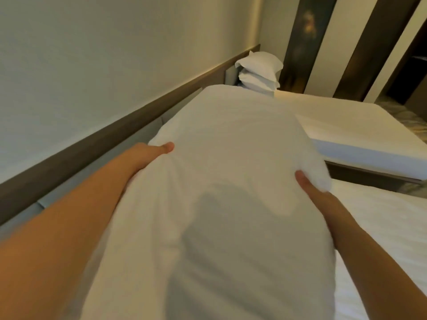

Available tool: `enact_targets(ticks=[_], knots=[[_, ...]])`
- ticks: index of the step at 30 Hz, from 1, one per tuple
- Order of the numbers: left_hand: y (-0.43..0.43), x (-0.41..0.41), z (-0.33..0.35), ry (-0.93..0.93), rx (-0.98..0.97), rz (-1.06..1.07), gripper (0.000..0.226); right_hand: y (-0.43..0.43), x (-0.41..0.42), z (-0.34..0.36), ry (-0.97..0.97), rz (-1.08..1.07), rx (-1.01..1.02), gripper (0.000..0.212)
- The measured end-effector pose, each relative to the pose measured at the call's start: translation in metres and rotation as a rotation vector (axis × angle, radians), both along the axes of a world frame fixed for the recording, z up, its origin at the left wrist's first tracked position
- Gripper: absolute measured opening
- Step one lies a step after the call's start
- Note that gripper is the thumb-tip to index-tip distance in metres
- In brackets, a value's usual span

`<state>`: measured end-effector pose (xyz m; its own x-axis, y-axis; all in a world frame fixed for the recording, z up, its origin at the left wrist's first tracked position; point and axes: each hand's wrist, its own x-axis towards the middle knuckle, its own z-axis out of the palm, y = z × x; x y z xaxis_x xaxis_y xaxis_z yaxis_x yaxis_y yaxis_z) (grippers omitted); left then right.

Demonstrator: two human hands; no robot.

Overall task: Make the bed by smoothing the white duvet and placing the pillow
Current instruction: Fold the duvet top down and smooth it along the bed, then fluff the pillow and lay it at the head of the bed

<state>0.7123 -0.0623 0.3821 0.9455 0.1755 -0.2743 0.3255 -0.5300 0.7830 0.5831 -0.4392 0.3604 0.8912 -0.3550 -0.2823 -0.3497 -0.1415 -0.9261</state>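
We stand in a bedroom with a pale wall [104,54] on our left, a dark wooden rail [92,144] running along its foot, and dark vertical panels [305,42] at the far end. Below us to the right lies a bed [381,227] under a white sheet, and beyond it a second mattress [358,125], also in white, sits across a dark gap. At the far end, against the wall corner, two white pillows [260,72] are stacked one on the other.

Between our arms we hold up a large white pillow [231,169], which fills the middle of the view. It is plump and soft, lightly creased near our grip, with a grey shadow across its lower half. Our left hand [152,155] presses its left edge, thumb on the front face and fingers hidden behind. Our right hand [309,185] clamps the right edge the same way, thumb forward. The hands are well apart, one on each side
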Motion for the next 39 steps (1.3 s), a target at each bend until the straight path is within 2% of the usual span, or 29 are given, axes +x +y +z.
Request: enact_targets(ticks=[2, 4, 5, 7, 9, 11, 14, 19, 27, 29, 31, 33, 35, 39], knots=[[0.031, 0.040, -0.049, 0.019, 0.356, -0.015, 0.074, 0.038, 0.041, -0.054, 0.081, 0.019, 0.036, 0.121], [0.054, 0.055, -0.132, 0.090, 0.577, -0.131, 0.081, 0.087, 0.067, -0.123, 0.183, 0.076, 0.014, 0.140], [0.055, 0.043, -0.177, 0.120, 0.602, -0.153, 0.081, 0.108, 0.079, -0.165, 0.238, 0.122, -0.009, 0.146], [0.039, 0.009, -0.257, 0.100, 0.641, -0.177, 0.070, 0.143, 0.092, -0.233, 0.323, 0.228, -0.161, 0.145], [0.020, -0.010, -0.304, 0.015, 0.617, -0.189, 0.068, 0.154, 0.108, -0.279, 0.331, 0.183, -0.312, 0.128], [0.018, 0.007, -0.336, -0.064, 0.611, -0.163, 0.069, 0.145, 0.119, -0.303, 0.303, 0.135, -0.366, 0.121], [0.019, 0.027, -0.366, -0.099, 0.645, -0.153, 0.068, 0.129, 0.123, -0.317, 0.268, 0.183, -0.390, 0.118], [0.015, 0.034, -0.384, -0.076, 0.659, -0.122, 0.067, 0.128, 0.132, -0.339, 0.296, 0.195, -0.391, 0.124], [0.015, 0.029, -0.373, -0.056, 0.660, -0.153, 0.070, 0.133, 0.122, -0.320, 0.348, 0.201, -0.475, 0.125], [0.018, 0.022, -0.362, -0.040, 0.685, -0.191, 0.070, 0.139, 0.113, -0.301, 0.390, 0.201, -0.573, 0.115], [0.026, 0.011, -0.345, -0.023, 0.733, -0.264, 0.069, 0.151, 0.102, -0.277, 0.303, 0.232, -0.727, 0.099], [0.040, -0.011, -0.327, -0.018, 0.789, -0.330, 0.068, 0.179, 0.093, -0.245, 0.081, 0.330, -0.830, 0.083], [0.061, -0.042, -0.310, -0.002, 0.869, -0.373, 0.067, 0.225, 0.087, -0.225, -0.055, 0.506, -0.878, 0.077], [0.107, -0.123, -0.287, 0.035, 0.961, -0.296, 0.065, 0.302, 0.066, -0.245, -0.067, 0.914, -1.053, 0.086]])
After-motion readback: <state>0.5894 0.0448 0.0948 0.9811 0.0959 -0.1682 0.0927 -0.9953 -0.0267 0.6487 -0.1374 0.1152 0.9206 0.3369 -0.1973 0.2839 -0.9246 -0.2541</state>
